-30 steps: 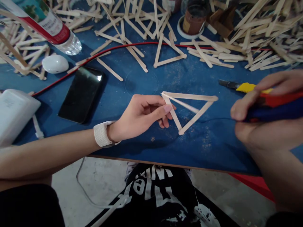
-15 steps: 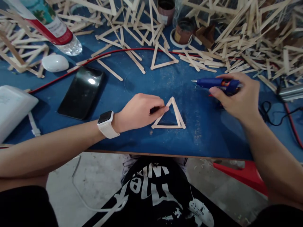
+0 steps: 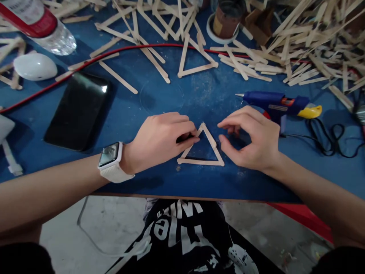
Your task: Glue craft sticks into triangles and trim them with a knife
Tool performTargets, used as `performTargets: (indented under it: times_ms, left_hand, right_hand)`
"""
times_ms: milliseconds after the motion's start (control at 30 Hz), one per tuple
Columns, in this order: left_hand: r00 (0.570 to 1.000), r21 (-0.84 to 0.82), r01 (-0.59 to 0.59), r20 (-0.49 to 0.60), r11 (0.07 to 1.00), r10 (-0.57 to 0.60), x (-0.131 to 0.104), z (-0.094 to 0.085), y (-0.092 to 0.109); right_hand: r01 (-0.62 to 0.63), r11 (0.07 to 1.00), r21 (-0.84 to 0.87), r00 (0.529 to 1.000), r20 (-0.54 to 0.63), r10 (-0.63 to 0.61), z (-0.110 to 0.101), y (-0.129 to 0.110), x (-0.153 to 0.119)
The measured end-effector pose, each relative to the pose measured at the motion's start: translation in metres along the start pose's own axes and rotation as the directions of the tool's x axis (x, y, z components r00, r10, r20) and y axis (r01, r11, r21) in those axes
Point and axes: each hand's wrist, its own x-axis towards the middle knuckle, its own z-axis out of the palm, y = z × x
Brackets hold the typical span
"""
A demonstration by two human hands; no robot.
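Observation:
A small triangle of wooden craft sticks (image 3: 201, 162) lies flat on the blue table, near the front edge. My left hand (image 3: 165, 135), with a white watch on its wrist, pinches the triangle's left side near the top. To the right of the triangle hovers my right hand (image 3: 252, 139), holding nothing, with thumb and fingers apart and their tips close to its right side. Behind that hand a blue glue gun (image 3: 276, 104) with a yellow tail lies on the table, its nozzle pointing left.
Another stick triangle (image 3: 198, 70) lies farther back, before heaped sticks. A red cable (image 3: 134, 47) crosses the table. At left are a black phone (image 3: 76, 110), a white mouse-shaped object (image 3: 35, 66) and a bottle (image 3: 54, 38). A brown jar (image 3: 225, 23) stands at the back.
My right hand has let go of the glue gun, leaving it on the table, and moved left to the triangle. The short stick on the triangle's right side sits differently. My left hand keeps its pinch.

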Motion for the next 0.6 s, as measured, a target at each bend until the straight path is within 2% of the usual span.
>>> performTargets:
  times_ms: [133, 300, 467, 600]
  left_hand:
    - [0.999, 0.019, -0.046, -0.026, 0.999, 0.047, -0.003, 0.000, 0.002]
    - [0.991, 0.044, -0.115, -0.067, 0.992, 0.118, -0.003, -0.001, 0.006]
    - [0.985, 0.042, -0.167, -0.033, 0.985, 0.168, 0.003, -0.006, 0.013]
    - [0.989, 0.031, -0.147, 0.014, 0.989, 0.147, 0.004, -0.010, 0.016]
  right_hand:
    - [-0.008, 1.000, -0.007, 1.000, 0.025, 0.009, 0.006, 0.004, -0.005]
    - [0.099, 0.992, -0.076, 0.993, 0.065, -0.094, 0.005, 0.006, -0.011]
    - [0.157, 0.978, -0.141, 0.974, 0.186, -0.129, -0.001, 0.004, -0.008]
    - [0.179, 0.975, -0.128, 0.956, 0.256, -0.142, -0.007, 0.002, -0.002]
